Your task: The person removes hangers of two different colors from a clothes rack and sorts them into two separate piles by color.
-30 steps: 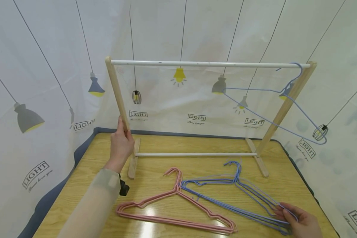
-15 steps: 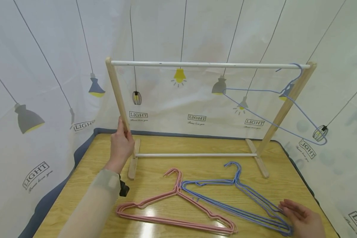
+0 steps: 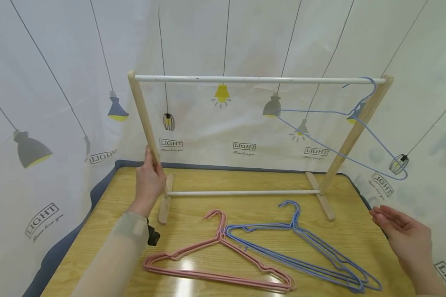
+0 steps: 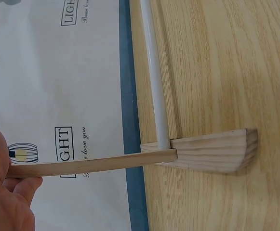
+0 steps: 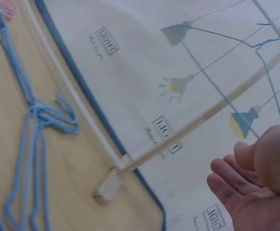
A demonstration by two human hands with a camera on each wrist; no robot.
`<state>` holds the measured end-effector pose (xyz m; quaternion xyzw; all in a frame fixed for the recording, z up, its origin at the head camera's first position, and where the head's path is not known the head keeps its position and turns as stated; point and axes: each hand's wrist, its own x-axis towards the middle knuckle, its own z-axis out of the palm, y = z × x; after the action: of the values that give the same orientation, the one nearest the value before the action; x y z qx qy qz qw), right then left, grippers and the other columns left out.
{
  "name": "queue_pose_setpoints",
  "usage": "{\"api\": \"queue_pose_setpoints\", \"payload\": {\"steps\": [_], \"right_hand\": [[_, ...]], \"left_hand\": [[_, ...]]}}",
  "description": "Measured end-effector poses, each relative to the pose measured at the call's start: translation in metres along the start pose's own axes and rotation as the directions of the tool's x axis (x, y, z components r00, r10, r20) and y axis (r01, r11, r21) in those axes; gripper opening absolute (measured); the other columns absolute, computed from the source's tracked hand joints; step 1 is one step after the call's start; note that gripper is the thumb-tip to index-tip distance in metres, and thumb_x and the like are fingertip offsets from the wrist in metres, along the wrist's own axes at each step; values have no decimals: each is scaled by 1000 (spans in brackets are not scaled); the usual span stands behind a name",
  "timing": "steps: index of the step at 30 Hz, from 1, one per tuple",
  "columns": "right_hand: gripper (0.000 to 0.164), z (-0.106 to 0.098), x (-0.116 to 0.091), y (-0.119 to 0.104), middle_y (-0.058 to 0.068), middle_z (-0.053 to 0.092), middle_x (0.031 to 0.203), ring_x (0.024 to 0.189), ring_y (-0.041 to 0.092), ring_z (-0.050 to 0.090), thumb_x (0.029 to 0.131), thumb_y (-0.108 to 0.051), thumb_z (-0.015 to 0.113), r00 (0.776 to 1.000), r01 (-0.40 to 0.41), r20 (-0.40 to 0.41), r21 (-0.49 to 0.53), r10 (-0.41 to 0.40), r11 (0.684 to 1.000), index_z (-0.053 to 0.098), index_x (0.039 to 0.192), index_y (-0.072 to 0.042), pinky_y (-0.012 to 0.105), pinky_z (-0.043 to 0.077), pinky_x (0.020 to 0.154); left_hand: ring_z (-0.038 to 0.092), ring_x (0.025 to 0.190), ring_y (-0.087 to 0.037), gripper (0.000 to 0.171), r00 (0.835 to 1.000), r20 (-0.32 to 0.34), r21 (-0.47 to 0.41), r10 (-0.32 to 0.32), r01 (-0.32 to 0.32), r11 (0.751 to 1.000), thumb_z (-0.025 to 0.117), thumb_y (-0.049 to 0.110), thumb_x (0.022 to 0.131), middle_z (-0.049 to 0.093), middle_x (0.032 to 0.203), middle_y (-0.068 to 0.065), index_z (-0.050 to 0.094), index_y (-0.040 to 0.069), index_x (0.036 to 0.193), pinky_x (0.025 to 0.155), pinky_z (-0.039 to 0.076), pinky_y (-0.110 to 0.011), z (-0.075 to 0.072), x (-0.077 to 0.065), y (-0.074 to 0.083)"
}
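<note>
My left hand (image 3: 150, 181) grips the left wooden post (image 3: 143, 113) of a clothes rack, thumb and fingers round it; the left wrist view also shows this hand (image 4: 7, 192) on the post. Held up at the table's right edge, my right hand (image 3: 405, 237) has loosely bent fingers with nothing between them. To its left, a pile of blue hangers (image 3: 293, 227) lies on the table, the lowest corner of one sticking out to the right. Pink hangers (image 3: 220, 238) lie stacked beside them, hooks toward the rack. One blue hanger (image 3: 330, 146) hangs from the rack's right end.
A white top rail (image 3: 245, 79) and a lower bar (image 3: 241, 193) join the rack's posts. Its wooden feet (image 3: 320, 196) stand on the wood-grain table (image 3: 107, 231). Printed sheeting with lamp pictures (image 3: 193, 41) surrounds the back and sides.
My right hand has let go of the blue hangers' right corner and moved up and right. One blue hanger's corner now juts further right. The left hand keeps its grip on the post.
</note>
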<state>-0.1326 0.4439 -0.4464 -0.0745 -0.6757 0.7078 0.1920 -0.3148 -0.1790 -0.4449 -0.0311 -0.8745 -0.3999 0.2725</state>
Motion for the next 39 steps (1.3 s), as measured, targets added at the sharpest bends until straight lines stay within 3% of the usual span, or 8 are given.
{"api": "queue_pose_setpoints", "payload": {"steps": [5, 10, 14, 18, 24, 27, 31, 39], "right_hand": [[36, -1, 27, -18, -6, 79, 102, 89, 6, 76, 100, 3, 68, 1000, -13, 13, 45, 13, 999, 65, 136, -2, 21, 58, 76], [75, -3, 48, -27, -13, 76, 96, 85, 1, 74, 102, -2, 68, 998, -68, 9, -5, 68, 998, 22, 158, 18, 19, 58, 72], [84, -7, 59, -31, -20, 71, 92, 81, -4, 71, 102, -4, 67, 992, -120, -36, -51, 118, 992, 9, 158, 21, 16, 57, 69], [90, -8, 69, -36, -19, 69, 94, 83, -5, 70, 101, 0, 67, 991, -124, -58, 8, 124, 992, 3, 162, 14, 15, 56, 71], [75, 0, 79, -45, -15, 67, 99, 89, -5, 69, 101, -4, 69, 995, -67, -65, 47, 70, 997, 27, 162, 0, 12, 54, 76], [75, 6, 81, -48, -15, 68, 103, 93, -5, 69, 101, -9, 70, 998, -34, -41, 55, 36, 998, 28, 163, -3, 12, 53, 80], [85, 13, 82, -51, -13, 71, 109, 97, -2, 71, 103, -12, 66, 1000, 26, 6, 121, -27, 992, 10, 164, 10, 14, 53, 83], [54, 26, 77, -51, 0, 75, 113, 98, 9, 76, 106, -9, 57, 993, 111, 1, 222, -114, 969, 42, 156, 7, 21, 55, 84]], "left_hand": [[71, 77, -42, 52, 1000, -3, -10, 9, -9, 1000, 52, 1, 107, 69, 98, -28, 39, 12, 156, 61, 58, -53, -1, 1, 0], [71, 77, -41, 56, 1000, -6, 1, -4, 4, 1000, 53, 1, 107, 70, 97, -28, 37, 13, 159, 62, 58, -52, -1, 0, -2], [72, 80, -42, 62, 1000, 3, 12, -15, 15, 1000, 53, 0, 106, 70, 100, -30, 32, 10, 164, 64, 59, -53, 0, 0, -2], [72, 81, -44, 64, 1000, 6, 14, -12, 12, 1000, 54, -1, 106, 70, 101, -32, 30, 7, 164, 66, 59, -53, 0, -1, -2], [72, 82, -45, 63, 1000, -1, 16, 9, -9, 1000, 55, -2, 105, 70, 103, -34, 32, 7, 163, 65, 59, -54, -1, 1, -2], [73, 83, -45, 64, 1000, 0, 16, 10, -10, 1000, 54, -2, 105, 70, 104, -34, 31, 7, 163, 66, 59, -54, -1, 1, -2], [73, 85, -45, 65, 1000, 3, 16, 5, -5, 1000, 54, -2, 105, 70, 106, -34, 29, 7, 165, 67, 60, -54, 0, 1, -4], [73, 83, -43, 65, 1000, 5, 12, 7, -8, 1000, 55, -3, 104, 70, 105, -32, 31, 12, 164, 64, 59, -53, 0, 1, -4]]}}
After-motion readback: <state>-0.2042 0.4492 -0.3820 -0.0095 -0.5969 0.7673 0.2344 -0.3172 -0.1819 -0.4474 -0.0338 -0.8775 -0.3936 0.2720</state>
